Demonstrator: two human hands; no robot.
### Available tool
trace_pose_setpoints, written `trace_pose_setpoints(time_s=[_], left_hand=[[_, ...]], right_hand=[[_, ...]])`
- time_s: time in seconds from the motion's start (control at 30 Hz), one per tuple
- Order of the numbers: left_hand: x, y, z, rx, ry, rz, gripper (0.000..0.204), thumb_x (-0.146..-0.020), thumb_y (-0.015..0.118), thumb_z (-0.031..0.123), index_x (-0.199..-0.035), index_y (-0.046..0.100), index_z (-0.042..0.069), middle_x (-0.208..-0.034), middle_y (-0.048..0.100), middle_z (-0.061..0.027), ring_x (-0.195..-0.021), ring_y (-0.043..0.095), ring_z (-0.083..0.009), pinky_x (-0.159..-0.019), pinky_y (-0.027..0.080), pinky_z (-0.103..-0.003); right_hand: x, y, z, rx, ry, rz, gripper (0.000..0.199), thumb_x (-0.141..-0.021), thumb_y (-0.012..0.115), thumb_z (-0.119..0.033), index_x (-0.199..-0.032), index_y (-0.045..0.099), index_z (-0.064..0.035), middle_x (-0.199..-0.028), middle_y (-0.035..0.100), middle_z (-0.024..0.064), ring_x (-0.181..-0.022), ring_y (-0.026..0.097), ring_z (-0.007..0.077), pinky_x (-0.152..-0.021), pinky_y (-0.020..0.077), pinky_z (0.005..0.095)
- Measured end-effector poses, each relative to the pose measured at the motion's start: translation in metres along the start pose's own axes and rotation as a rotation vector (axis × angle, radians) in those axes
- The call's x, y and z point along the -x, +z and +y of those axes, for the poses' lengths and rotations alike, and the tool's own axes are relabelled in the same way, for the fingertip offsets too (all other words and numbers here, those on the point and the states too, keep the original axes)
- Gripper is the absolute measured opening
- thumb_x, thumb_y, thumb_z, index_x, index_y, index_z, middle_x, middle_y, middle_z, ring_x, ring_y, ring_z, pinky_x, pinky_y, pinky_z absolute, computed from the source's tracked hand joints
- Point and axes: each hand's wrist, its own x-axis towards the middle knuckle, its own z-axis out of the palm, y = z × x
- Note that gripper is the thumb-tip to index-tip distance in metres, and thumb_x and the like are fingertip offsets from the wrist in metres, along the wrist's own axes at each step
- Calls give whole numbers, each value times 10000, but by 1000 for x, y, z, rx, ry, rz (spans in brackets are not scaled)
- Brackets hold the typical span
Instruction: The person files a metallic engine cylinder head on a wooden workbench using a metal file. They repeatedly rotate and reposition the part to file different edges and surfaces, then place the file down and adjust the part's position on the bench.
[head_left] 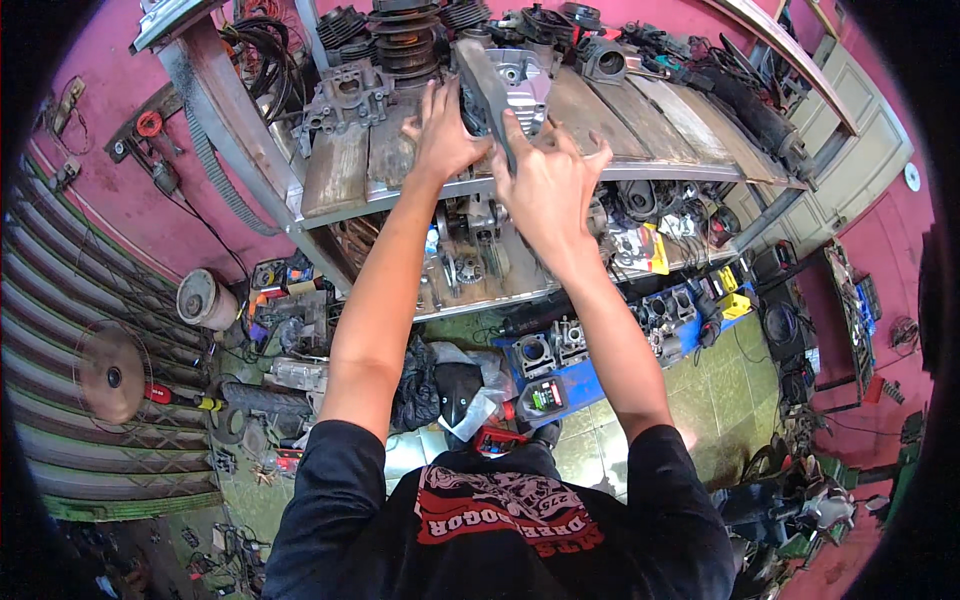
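Both arms reach up to the top wooden shelf (600, 110). Between my hands stands a long, flat grey metal piece (484, 92), tilted, its lower end near my right thumb. My right hand (552, 185) grips that lower end, its index finger along the piece and the other fingers bent. On the other side, my left hand (440, 140) has its fingers stretched and spread, its thumb close to the piece. Just behind is a silver finned engine part (525, 82), partly covered by the piece and my right fingers. Whether the two are joined, I cannot tell.
A grey engine casing (347, 98) and a stack of finned cylinders (403, 40) sit on the shelf's left. More parts crowd the lower shelf (510, 275). Below, a blue tray (585, 385) carries several cylinder blocks. A bucket (203, 300) and a fan (113, 376) stand left.
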Motion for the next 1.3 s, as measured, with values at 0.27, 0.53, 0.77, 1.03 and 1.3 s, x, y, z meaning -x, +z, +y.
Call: trace_pose_setpoints(time_s=[0.27,0.53,0.77,1.03,1.3], left_hand=[[-9,15,-17,75,82,109,1096,-692,811,484,-1577,308,80,-1631,338,-110,-1550,206,-325,-1079,244,-718],[-3,5,-7,32,4,20,1081,-699,805,468,-1573,306,72,-1625,338,-118,-1554,191,-322,-1092,222,-755],[-9,13,-13,51,47,65,1081,-726,786,509,-1580,287,73,-1639,312,-109,-1556,186,-313,-1085,227,-760],[-2,7,-10,40,41,47,1135,-669,837,517,-1567,315,57,-1619,342,-127,-1544,209,-344,-1104,245,-720],[-5,10,-5,130,99,102,1137,-663,858,516,-1553,337,38,-1595,373,-151,-1532,220,-384,-1116,235,-727]], right_hand=[[-21,27,2,94,-6,-10,435,-903,680,-304,-1309,686,-147,-673,708,113,-910,702,288,-987,310,668],[-1,-6,-7,-6,-12,-24,430,-896,686,-306,-1288,702,-131,-683,715,122,-939,707,289,-976,320,654],[-31,26,6,94,-12,8,407,-915,667,-297,-1280,701,-121,-647,697,102,-856,698,292,-969,323,648],[4,1,-3,-5,-7,-40,438,-888,682,-282,-1297,694,-125,-682,713,118,-1021,696,288,-992,310,652],[-20,30,17,110,14,32,418,-907,675,-296,-1291,693,-132,-688,711,117,-914,701,261,-1006,303,653]])
